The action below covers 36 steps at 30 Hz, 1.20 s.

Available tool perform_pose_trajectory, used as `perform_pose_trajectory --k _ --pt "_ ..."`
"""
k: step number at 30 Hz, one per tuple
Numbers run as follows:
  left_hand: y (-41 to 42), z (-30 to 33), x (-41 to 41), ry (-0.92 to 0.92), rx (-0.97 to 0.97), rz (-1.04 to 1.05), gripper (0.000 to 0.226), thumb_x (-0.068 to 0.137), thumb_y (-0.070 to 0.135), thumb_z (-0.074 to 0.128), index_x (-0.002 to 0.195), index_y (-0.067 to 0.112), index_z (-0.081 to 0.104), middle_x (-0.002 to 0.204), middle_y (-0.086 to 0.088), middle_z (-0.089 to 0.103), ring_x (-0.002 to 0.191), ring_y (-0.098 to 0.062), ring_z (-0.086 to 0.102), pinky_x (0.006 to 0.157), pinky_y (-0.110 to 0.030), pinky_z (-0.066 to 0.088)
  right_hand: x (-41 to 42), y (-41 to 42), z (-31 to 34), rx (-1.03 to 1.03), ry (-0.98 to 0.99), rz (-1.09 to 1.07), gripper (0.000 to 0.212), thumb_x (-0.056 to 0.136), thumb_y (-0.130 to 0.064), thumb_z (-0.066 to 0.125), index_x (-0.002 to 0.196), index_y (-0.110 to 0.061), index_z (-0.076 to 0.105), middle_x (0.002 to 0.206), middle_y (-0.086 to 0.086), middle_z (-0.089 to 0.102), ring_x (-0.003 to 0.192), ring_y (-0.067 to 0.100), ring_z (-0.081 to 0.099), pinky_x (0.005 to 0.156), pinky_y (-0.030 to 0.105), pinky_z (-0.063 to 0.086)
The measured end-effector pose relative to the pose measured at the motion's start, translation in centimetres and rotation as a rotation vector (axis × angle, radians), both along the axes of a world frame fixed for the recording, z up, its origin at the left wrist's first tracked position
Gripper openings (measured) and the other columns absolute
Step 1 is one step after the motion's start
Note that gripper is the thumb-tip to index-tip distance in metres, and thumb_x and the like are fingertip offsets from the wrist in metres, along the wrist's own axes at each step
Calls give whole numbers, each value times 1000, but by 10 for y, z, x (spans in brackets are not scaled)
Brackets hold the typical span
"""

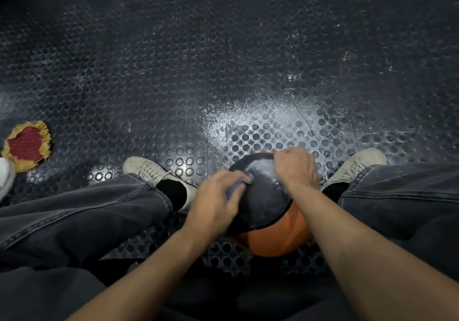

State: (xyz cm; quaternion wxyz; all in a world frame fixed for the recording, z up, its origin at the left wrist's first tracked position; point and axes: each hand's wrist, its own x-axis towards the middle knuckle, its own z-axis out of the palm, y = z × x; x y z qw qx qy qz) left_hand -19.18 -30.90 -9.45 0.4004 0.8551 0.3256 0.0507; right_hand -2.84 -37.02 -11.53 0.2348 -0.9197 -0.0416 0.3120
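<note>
Both hands are closed on something. The right hand (295, 166) has its fingers curled over the far rim of a black cover (263, 201). The left hand (218, 196) holds a small blue object (233, 188), wrapped in its fingers and pressed against the cover's left side. What the blue object is cannot be told, since only a sliver shows.

In the head view, the black cover is draped over the top and far side of an orange ball (278, 234), leaving the ball's near part bare. The cover's surface is dusted with white. The ball sits on a black studded floor mat (149, 72), toward the mat's near side and right of its middle, between the person's two pale shoes. The left shoe (149, 171) and the right shoe (360, 164) are both planted on the mat, below dark grey trouser legs.

A patch of white powder (248, 122) lies on the mat just beyond the ball. At the mat's left edge lies a red and yellow cloth (26, 145), with part of a white shoe (6, 175) just beside it.
</note>
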Motion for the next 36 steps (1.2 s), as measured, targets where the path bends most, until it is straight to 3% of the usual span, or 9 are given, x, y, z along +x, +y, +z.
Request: perform_pose_trajectory --k 2,6,12,17,20,22,25,30,36 --pt "-7 3 -4 -4 23 -131 17 94 32 53 104 29 66 101 11 61 92 -8 60 85 -28 49 6 -1 1 0 4 -33 26 90 -18 46 66 -17 56 70 3 52 67 22 49 94 47 49" --pt "34 1 0 259 29 142 27 96 35 54 122 31 61 111 2 52 98 -10 51 99 -39 45 4 0 0 12 18 -60 21 92 -18 49 74 -15 59 82 0 52 83 23 45 94 41 39" --pt "50 23 11 361 -76 103 56 100 29 47 150 22 23 123 -2 33 92 -3 43 86 -7 36 4 1 3 20 34 -89 30 87 -18 48 58 -21 46 62 -1 47 62 20 45 92 51 51" --pt "42 16 17 341 -113 204 41 84 26 73 122 18 64 109 6 66 86 -3 57 73 -7 39 -4 1 0 39 25 -103 22 85 -25 46 63 -23 48 82 6 57 79 28 61 95 49 48" --pt "29 5 14 240 -297 327 36 90 26 66 126 21 62 114 3 68 89 -12 66 84 -25 52 -2 2 3 18 40 -115 22 86 -24 46 64 -22 48 82 5 58 76 26 58 94 48 48" --pt "28 0 14 228 -391 408 35 93 25 63 127 19 61 101 0 71 81 -16 69 70 -23 54 -1 3 11 -7 22 -94 22 90 -24 45 72 -18 55 81 4 58 76 23 55 98 47 44" --pt "24 5 17 265 -253 343 27 94 20 61 120 15 66 84 4 70 63 -8 61 48 -5 42 0 0 15 -67 21 -23 23 98 -21 44 81 -14 57 73 -1 38 78 22 44 104 45 35" --pt "-11 28 10 136 61 -15 20 93 19 60 110 20 70 97 6 63 79 -4 55 69 -6 39 4 -4 10 -68 -32 35 30 96 -18 43 67 -15 54 67 0 52 59 18 45 96 46 47" --pt "22 17 27 301 -94 293 17 97 15 54 105 6 65 70 10 55 49 -1 43 41 -8 38 -11 6 -1 -57 -55 35 31 97 -26 46 70 -16 60 76 1 62 75 23 59 111 61 27"
